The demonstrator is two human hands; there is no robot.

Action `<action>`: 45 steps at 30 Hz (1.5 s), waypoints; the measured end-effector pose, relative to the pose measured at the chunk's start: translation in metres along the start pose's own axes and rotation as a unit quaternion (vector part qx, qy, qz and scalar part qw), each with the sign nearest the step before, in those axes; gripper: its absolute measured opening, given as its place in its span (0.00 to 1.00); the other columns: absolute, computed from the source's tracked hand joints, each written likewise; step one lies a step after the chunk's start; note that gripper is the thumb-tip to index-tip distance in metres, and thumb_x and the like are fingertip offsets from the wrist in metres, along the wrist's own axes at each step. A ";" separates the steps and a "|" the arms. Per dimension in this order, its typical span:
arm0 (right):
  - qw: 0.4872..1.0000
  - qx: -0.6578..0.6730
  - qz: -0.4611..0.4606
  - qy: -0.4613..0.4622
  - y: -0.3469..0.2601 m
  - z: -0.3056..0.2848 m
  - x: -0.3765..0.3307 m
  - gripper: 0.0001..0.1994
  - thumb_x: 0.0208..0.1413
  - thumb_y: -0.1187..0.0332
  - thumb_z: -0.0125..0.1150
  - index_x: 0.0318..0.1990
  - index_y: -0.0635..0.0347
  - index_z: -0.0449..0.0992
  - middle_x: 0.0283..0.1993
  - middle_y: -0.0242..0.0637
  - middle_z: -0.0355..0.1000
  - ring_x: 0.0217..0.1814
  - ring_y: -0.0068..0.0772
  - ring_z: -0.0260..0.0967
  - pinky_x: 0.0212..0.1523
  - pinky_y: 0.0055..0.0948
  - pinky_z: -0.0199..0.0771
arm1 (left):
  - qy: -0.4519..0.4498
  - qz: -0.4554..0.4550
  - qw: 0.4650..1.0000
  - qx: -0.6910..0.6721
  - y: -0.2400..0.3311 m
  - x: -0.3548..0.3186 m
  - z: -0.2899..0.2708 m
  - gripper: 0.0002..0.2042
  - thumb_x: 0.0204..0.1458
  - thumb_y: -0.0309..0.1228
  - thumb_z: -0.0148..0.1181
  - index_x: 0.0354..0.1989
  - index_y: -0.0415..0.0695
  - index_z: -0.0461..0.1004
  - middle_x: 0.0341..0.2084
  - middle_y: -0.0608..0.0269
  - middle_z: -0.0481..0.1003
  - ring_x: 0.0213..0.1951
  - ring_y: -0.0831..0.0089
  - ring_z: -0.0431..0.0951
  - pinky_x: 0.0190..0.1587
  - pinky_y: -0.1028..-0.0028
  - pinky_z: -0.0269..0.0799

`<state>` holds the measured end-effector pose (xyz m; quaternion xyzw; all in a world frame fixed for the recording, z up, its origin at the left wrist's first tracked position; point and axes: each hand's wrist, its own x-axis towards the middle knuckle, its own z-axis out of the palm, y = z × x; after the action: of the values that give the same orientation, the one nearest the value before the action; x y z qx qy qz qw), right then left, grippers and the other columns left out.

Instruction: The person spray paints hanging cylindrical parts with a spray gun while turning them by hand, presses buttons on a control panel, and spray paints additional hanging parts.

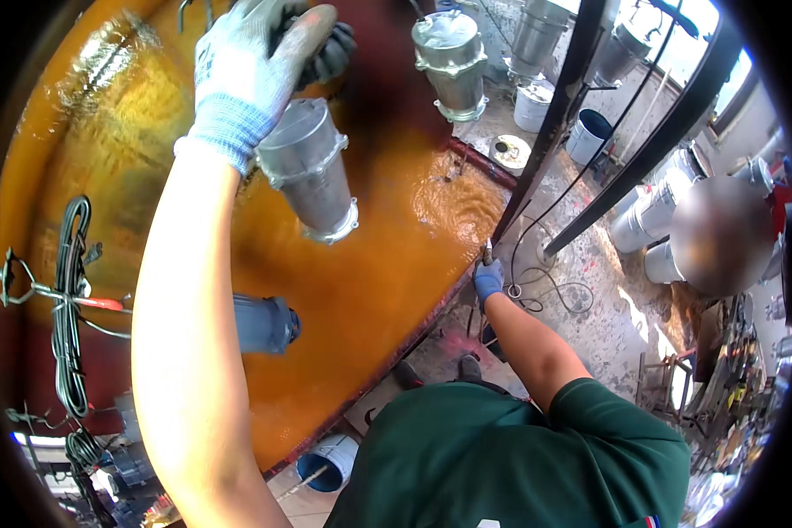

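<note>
My left hand [260, 66], in a pale blue and grey glove, is raised at the upper left with its fingers curled round something dark that I cannot make out. Just below it hangs a silver metal cylinder [304, 167] with flanged, bolted rings, above orange-brown liquid [361, 290] in a wide tank. My right hand [489, 280], in a blue glove, is closed round a small metal-tipped tool [487, 253] beside the tank's red rim [431, 330]. A blue-grey cylinder [266, 324], partly hidden by my left forearm, also hangs over the liquid.
Another silver cylinder [450, 66] hangs beyond the tank. Dark metal posts [550, 119] rise to the right of it. A thin black hose [572, 295] loops on the floor. Buckets [590, 136] stand at the far right, and coiled black cable [69, 308] hangs at the left.
</note>
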<state>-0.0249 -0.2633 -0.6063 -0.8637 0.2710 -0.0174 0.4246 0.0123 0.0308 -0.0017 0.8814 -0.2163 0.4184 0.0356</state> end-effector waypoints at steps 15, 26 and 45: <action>0.930 0.306 0.108 -0.175 0.020 -0.033 -0.014 0.12 0.60 0.63 0.71 0.46 0.61 0.84 0.33 0.37 0.82 0.29 0.31 0.80 0.29 0.32 0.79 | -0.012 -0.022 1.000 -0.008 0.005 -0.027 0.002 0.20 0.65 0.47 0.58 0.55 0.47 0.83 0.54 0.52 0.80 0.54 0.51 0.81 0.59 0.59 0.74; 0.927 0.268 -0.047 -0.257 0.004 -0.091 -0.011 0.13 0.66 0.58 0.67 0.46 0.60 0.82 0.32 0.31 0.78 0.27 0.24 0.74 0.24 0.28 0.72 | -0.056 -0.046 0.992 -0.104 -0.010 -0.004 -0.004 0.14 0.67 0.35 0.58 0.54 0.44 0.84 0.48 0.55 0.83 0.50 0.66 0.83 0.57 0.69 0.75; 0.884 0.185 -0.223 -0.368 -0.117 -0.263 -0.061 0.17 0.64 0.54 0.68 0.45 0.60 0.81 0.35 0.42 0.83 0.39 0.38 0.83 0.43 0.37 0.80 | -0.197 -0.205 0.936 -0.210 0.005 0.044 -0.064 0.12 0.69 0.28 0.56 0.52 0.34 0.81 0.48 0.57 0.82 0.48 0.72 0.79 0.58 0.71 0.73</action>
<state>-0.0923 -0.3668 -0.3387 -0.7515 -0.1127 0.1575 0.6307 -0.0117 0.0268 0.0721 0.9438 -0.1162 0.1653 0.2614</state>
